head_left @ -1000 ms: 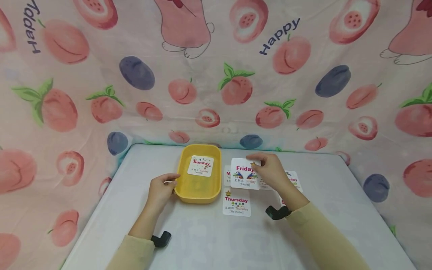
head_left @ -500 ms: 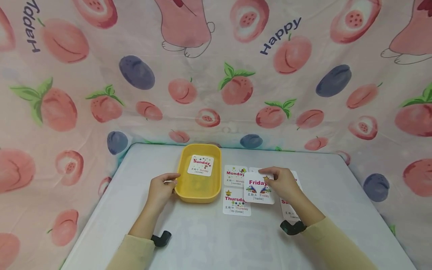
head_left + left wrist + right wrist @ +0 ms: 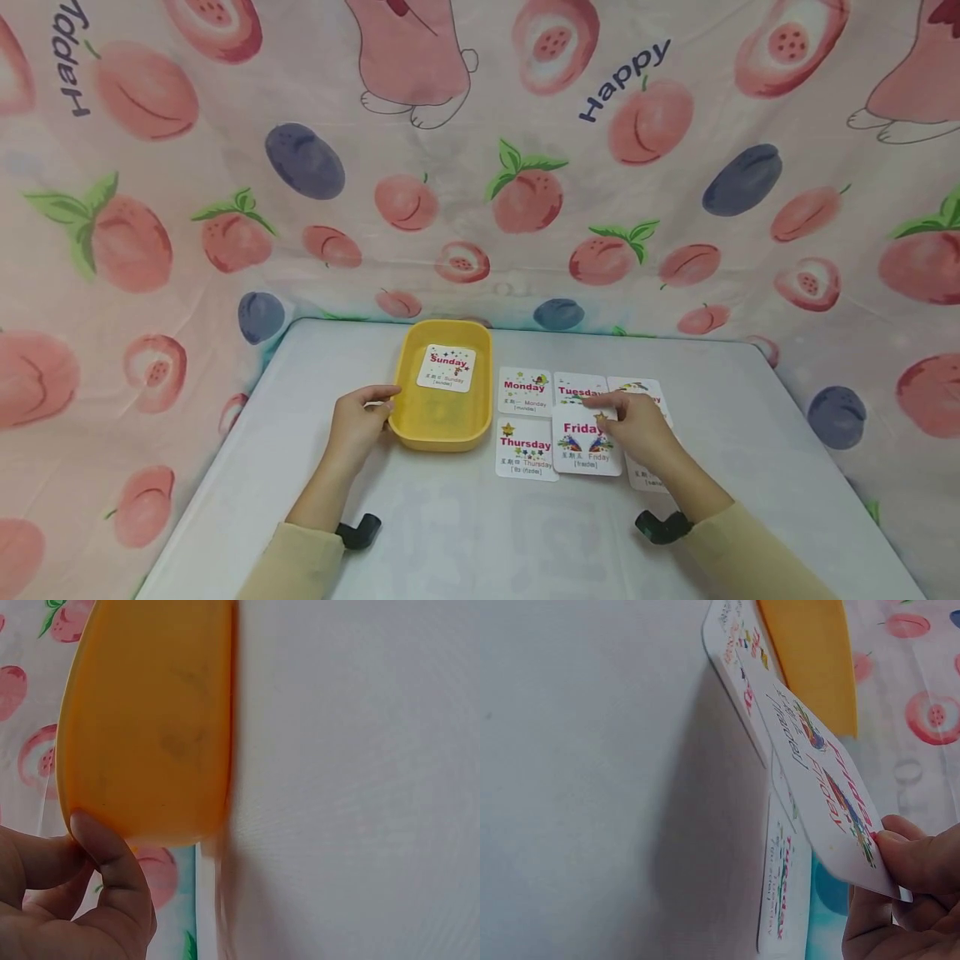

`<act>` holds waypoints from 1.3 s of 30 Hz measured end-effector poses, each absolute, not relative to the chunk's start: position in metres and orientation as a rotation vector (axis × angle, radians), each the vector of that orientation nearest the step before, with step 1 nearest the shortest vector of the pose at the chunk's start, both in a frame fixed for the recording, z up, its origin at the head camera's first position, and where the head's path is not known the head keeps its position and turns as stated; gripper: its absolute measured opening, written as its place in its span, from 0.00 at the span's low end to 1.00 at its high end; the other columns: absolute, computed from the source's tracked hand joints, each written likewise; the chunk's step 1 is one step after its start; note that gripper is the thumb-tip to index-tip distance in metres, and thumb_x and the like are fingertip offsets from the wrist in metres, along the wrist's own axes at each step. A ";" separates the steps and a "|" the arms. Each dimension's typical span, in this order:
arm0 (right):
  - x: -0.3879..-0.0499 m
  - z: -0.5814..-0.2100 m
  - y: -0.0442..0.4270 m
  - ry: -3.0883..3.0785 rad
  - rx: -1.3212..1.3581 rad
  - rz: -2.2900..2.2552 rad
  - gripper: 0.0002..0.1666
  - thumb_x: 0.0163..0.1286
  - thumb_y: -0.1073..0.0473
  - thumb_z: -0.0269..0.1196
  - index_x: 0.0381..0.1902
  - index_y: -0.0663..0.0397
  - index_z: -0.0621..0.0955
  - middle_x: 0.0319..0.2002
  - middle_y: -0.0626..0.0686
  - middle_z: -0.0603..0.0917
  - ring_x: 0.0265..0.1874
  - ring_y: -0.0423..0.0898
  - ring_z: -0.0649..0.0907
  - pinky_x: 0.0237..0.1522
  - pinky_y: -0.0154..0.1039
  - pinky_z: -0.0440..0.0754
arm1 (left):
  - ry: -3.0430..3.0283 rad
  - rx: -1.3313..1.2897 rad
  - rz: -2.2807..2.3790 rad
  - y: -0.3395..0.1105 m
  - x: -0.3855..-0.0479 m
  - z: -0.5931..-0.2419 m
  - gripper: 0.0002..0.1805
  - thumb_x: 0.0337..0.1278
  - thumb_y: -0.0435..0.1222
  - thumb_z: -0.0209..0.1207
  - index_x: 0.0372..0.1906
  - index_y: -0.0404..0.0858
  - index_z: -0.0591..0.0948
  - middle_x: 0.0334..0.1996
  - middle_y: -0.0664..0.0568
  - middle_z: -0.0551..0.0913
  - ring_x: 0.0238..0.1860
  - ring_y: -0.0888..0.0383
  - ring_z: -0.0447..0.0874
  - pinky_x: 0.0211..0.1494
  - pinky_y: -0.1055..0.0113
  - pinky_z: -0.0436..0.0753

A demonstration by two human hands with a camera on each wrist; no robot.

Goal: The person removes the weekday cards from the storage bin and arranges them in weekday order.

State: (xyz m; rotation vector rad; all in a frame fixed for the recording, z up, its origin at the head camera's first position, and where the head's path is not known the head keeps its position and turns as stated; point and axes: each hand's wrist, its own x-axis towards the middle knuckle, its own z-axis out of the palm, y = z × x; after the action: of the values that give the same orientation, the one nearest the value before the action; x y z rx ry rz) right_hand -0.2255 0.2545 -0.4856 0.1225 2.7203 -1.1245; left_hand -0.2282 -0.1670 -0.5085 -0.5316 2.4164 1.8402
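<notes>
Between thumb and fingers my right hand (image 3: 641, 429) pinches the Friday card (image 3: 581, 457) by its upper right corner. In the right wrist view this Friday card (image 3: 817, 780) is tilted, raised off the table. Below and around it lie the Monday card (image 3: 523, 400), the Tuesday card (image 3: 570, 383) and the Thursday card (image 3: 523, 462). My left hand (image 3: 360, 429) pinches the left rim of the yellow tray (image 3: 442, 437); the left wrist view has thumb and finger on that rim. Inside the tray is the Sunday card (image 3: 446, 369).
Partly covered by the right hand, one card (image 3: 633, 386) lies right of Tuesday and another (image 3: 647, 479) lies below it. The white table (image 3: 480, 542) meets a fruit-patterned cloth (image 3: 480, 167) at its back edge.
The right hand has carried the Friday card rightward and nearer me, from over Monday and Tuesday to beside Thursday. The left hand and the tray have stayed in place.
</notes>
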 end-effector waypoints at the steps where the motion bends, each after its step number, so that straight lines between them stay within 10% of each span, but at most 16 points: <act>1: -0.225 -0.487 0.255 2.718 0.127 -1.119 0.21 0.75 0.64 0.67 0.63 0.45 0.89 0.74 0.63 0.78 0.79 0.68 0.70 0.76 0.65 0.72 | 2.417 -0.533 1.840 -0.167 -0.228 -0.508 0.16 0.74 0.27 0.59 0.60 0.35 0.87 0.61 0.40 0.85 0.40 0.55 0.81 0.41 0.67 0.86; 39: -0.224 -0.521 0.262 2.859 0.137 -0.957 0.21 0.65 0.69 0.71 0.55 0.52 0.88 0.62 0.62 0.86 0.54 0.57 0.81 0.55 0.54 0.80 | 2.439 -0.552 1.814 -0.166 -0.229 -0.509 0.16 0.74 0.27 0.59 0.60 0.36 0.88 0.60 0.41 0.85 0.41 0.55 0.81 0.42 0.66 0.87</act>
State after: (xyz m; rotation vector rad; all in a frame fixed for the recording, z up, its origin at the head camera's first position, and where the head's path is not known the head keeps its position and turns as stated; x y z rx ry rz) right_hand -0.2235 0.2616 -0.5211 0.1369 2.8594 -0.9566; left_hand -0.2287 -0.1662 -0.5088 -0.5524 2.4387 1.8137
